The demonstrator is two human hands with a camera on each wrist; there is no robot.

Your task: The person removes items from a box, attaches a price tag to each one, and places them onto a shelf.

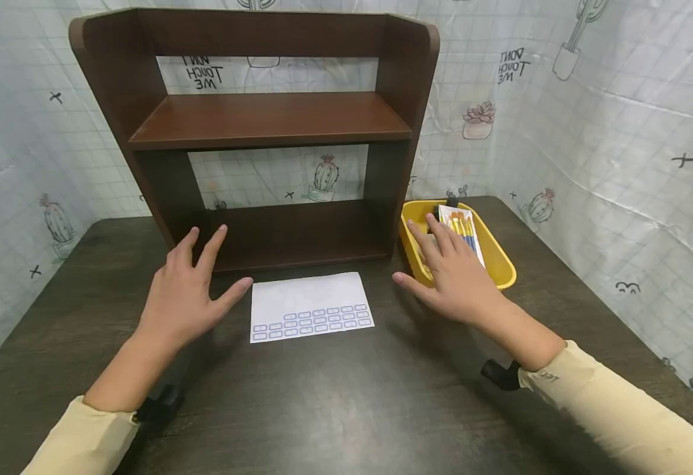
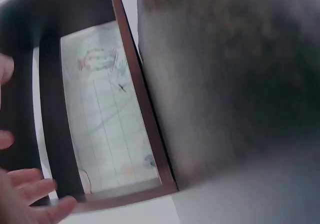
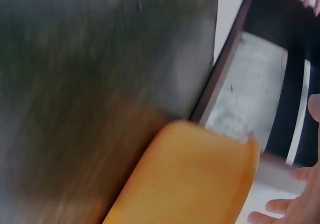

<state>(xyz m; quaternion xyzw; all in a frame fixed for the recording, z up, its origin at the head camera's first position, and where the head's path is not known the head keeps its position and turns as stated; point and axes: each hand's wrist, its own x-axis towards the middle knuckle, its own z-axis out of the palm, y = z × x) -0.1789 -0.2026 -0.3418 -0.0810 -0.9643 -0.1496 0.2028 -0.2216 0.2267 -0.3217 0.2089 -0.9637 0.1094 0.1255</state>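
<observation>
Between the left hand and right hand, both spread wide, lies printed paper; near the right, a yellow basket.

A yellow basket stands upright beside a dark brown two-level shelf, with a white pack of paintbrushes inside. White paper printed with blue boxes lies flat before the shelf.

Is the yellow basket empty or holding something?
Holding something: brushes show inside the basket in the head view. The right hand hides part of it, so how full it is, I cannot tell.
</observation>
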